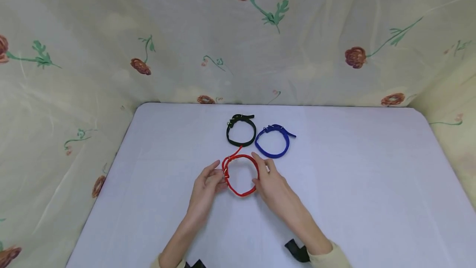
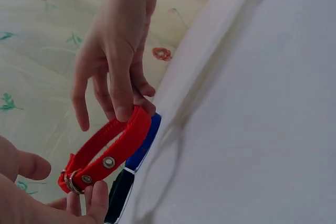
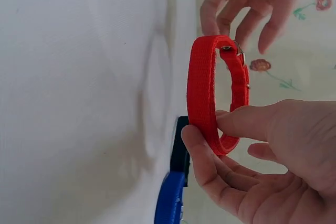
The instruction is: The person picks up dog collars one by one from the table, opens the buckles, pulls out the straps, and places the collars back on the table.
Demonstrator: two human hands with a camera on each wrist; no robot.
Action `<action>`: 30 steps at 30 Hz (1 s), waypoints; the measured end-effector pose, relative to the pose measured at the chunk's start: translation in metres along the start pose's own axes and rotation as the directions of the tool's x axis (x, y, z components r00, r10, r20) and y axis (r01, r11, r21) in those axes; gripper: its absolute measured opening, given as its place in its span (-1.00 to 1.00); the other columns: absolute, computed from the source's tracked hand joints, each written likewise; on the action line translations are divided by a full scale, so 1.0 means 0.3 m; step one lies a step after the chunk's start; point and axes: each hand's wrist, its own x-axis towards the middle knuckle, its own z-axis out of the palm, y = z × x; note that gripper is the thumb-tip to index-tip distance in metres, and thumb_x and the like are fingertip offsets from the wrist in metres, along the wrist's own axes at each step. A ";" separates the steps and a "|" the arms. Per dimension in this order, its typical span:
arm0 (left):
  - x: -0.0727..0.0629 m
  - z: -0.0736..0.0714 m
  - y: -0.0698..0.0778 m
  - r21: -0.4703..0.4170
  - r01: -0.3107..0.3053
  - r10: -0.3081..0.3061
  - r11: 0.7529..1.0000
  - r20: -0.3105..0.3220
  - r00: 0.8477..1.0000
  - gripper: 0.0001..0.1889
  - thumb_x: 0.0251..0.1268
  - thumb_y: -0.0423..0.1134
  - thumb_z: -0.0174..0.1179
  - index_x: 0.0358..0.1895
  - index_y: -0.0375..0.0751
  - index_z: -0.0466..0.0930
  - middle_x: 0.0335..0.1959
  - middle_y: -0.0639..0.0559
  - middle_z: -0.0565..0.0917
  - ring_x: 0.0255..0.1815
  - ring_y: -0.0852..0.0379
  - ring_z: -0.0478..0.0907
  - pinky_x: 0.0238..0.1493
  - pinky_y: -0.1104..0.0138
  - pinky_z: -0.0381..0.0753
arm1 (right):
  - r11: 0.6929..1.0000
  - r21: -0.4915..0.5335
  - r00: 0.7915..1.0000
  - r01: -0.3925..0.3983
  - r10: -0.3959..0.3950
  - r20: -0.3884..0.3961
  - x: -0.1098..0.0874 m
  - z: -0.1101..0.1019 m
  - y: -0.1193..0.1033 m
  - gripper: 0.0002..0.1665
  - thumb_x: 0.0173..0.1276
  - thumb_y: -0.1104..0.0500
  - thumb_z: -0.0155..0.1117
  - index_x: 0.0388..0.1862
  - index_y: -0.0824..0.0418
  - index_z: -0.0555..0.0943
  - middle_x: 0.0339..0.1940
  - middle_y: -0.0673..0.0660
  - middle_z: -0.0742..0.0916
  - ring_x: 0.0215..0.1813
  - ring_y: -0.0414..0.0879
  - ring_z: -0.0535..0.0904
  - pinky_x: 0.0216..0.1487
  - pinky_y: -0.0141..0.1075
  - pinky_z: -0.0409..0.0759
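Observation:
A red webbing collar [image 1: 243, 193] with metal eyelets and a buckle is raised off the table, its loop closed and its free end sticking out at the far left. My right hand [image 1: 277, 187] pinches the collar's right side; the right wrist view shows the thumb inside the loop and fingers outside. At the buckle side, fingertips of my left hand [image 1: 206, 185] touch the band, while its thumb [image 2: 35, 166] stands apart in the left wrist view. Just beyond lie a black collar [image 1: 241, 144] and a blue collar [image 1: 273, 156], both buckled into loops.
A white-covered table [image 1: 357, 177] spreads under the collars. Flower-printed curtain [image 1: 297, 53] hangs behind it and along both sides. Near the right sleeve shows a black strap piece [image 1: 297, 251]. The collar's shadow [image 3: 144, 108] falls on the tabletop in the right wrist view.

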 end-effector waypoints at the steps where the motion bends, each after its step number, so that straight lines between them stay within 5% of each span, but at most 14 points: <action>1: -0.002 0.000 0.002 0.027 -0.014 0.014 1.000 -0.012 1.000 -0.46 0.67 -0.14 0.14 0.59 -0.13 0.40 0.18 -0.16 0.60 0.06 0.04 0.75 0.25 0.28 0.76 | 1.000 0.002 1.000 0.007 -0.007 -0.009 -0.006 -0.006 -0.007 -0.13 0.49 0.31 0.44 0.68 0.23 0.27 0.17 0.28 0.64 -0.24 -0.10 0.69 -0.27 -0.36 0.73; 13: -0.052 0.012 0.028 0.287 -0.192 0.233 0.938 -0.117 0.965 -0.66 0.51 -0.18 0.38 0.25 -0.08 0.60 0.09 -0.11 0.71 -0.21 0.11 0.73 -0.15 0.47 0.73 | 0.999 0.028 0.999 0.018 -0.017 -0.033 -0.057 -0.051 -0.070 -0.08 0.47 0.28 0.47 0.70 0.23 0.25 -0.06 0.18 0.63 -0.41 -0.23 0.50 -0.39 -0.54 0.55; 18: -0.055 0.005 0.060 0.334 -0.272 0.327 0.902 -0.120 0.937 -0.70 0.46 -0.16 0.43 0.16 -0.07 0.67 0.03 -0.06 0.76 -0.27 0.12 0.66 -0.21 0.43 0.70 | 0.998 0.064 0.999 0.014 -0.012 -0.043 -0.051 -0.093 -0.083 -0.01 0.48 0.19 0.49 0.75 0.14 0.20 -0.02 0.16 0.69 -0.28 -0.18 0.66 -0.34 -0.54 0.60; 26: -0.095 0.022 0.074 0.436 -0.408 0.474 0.802 -0.048 0.879 -0.73 0.41 -0.17 0.47 0.10 -0.05 0.74 0.01 0.02 0.81 -0.18 0.15 0.66 -0.08 0.23 0.77 | 0.995 0.059 0.994 0.078 -0.074 -0.077 -0.074 -0.135 -0.100 -0.21 0.52 -0.10 0.44 0.64 -0.01 0.40 0.35 0.10 0.63 0.05 -0.04 0.67 -0.06 -0.23 0.73; 30: -0.115 0.031 0.075 0.445 -0.441 0.506 0.779 -0.031 0.862 -0.74 0.39 -0.19 0.49 0.07 -0.06 0.75 -0.02 0.03 0.81 -0.21 0.15 0.71 -0.09 0.19 0.81 | 0.991 0.095 0.995 0.092 -0.089 -0.035 -0.089 -0.138 -0.103 -0.29 0.57 -0.17 0.35 0.60 -0.07 0.45 0.35 0.01 0.67 0.15 -0.05 0.66 0.20 -0.04 0.66</action>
